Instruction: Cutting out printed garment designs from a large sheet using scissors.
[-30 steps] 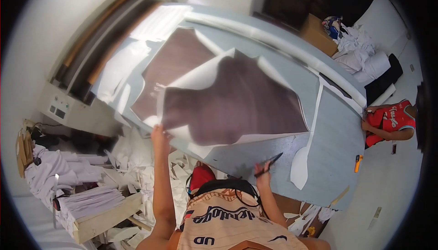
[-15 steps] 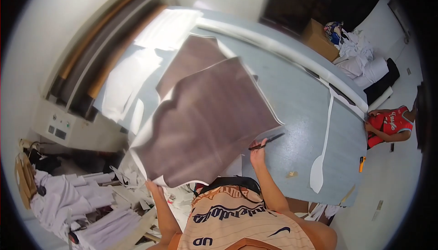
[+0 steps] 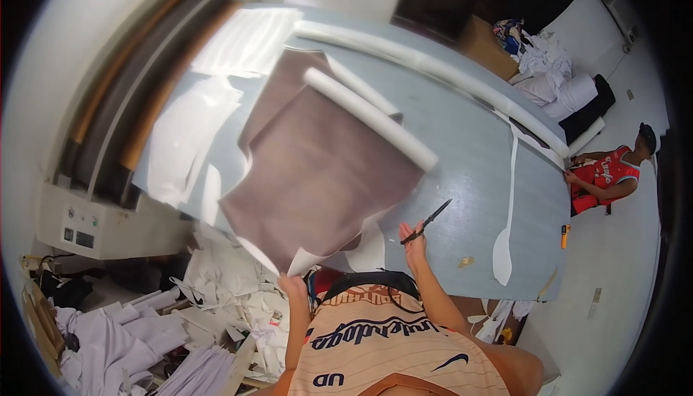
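Observation:
My left hand (image 3: 292, 284) pinches the near corner of a large brown-faced sheet (image 3: 317, 165) with a white back, which lies over a second brown sheet (image 3: 285, 71) on the blue-grey table (image 3: 476, 194). The top sheet’s far right edge curls into a white tube (image 3: 372, 118); its near edges turn up white. My right hand (image 3: 413, 248) holds black scissors (image 3: 437, 213) to the right of the sheet, blades pointing away and rightward. A thin white offcut (image 3: 504, 255) lies farther right.
A large machine with rollers (image 3: 101, 230) stands left, white scraps (image 3: 224, 302) heaped below. A long white roll (image 3: 433, 60) spans the table’s back; a cardboard box (image 3: 476, 42) and fabric are behind. At right stand a person in red (image 3: 606, 176) and an orange-yellow tool (image 3: 565, 235) at the table edge.
The top sheet swung toward me, then settled farther back with its far right edge curling over. My left hand moved rightward to a near corner; my right hand still holds the scissors.

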The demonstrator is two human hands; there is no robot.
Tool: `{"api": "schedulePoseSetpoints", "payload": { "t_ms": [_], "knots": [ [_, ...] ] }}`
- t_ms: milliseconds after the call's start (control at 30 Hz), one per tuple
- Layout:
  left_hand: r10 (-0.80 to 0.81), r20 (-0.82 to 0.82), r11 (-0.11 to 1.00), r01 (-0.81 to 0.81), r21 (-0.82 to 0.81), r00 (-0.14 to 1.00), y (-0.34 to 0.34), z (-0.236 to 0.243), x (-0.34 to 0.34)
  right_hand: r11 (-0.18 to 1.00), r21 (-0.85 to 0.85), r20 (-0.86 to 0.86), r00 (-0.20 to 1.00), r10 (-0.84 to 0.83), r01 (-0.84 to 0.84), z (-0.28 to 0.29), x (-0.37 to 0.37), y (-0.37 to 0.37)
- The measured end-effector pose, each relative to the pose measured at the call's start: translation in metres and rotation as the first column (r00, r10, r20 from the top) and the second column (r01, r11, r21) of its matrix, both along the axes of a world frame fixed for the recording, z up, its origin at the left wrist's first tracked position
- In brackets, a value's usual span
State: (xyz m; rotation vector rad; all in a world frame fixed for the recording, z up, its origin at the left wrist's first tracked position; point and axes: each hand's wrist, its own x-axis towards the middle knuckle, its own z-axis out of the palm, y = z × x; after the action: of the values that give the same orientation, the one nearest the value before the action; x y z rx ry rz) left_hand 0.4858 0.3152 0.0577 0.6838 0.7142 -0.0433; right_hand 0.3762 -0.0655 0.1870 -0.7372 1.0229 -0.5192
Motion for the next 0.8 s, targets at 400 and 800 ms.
{"api": "schedulePoseSetpoints", "payload": {
  "t_ms": [400,800],
  "knots": [
    [-0.230,-0.335,0.940,0.298,0.169,0.914,-0.111,0.008,0.050,0.995,0.067,0.018,0.997,-0.077,0.075,-0.038,-0.079,-0.014],
    [0.106,-0.250,0.988,-0.130,-0.080,0.962,-0.098,-0.008,0.013,0.979,0.075,-0.025,0.982,-0.187,0.188,-0.029,-0.126,-0.018]
  ]
}}
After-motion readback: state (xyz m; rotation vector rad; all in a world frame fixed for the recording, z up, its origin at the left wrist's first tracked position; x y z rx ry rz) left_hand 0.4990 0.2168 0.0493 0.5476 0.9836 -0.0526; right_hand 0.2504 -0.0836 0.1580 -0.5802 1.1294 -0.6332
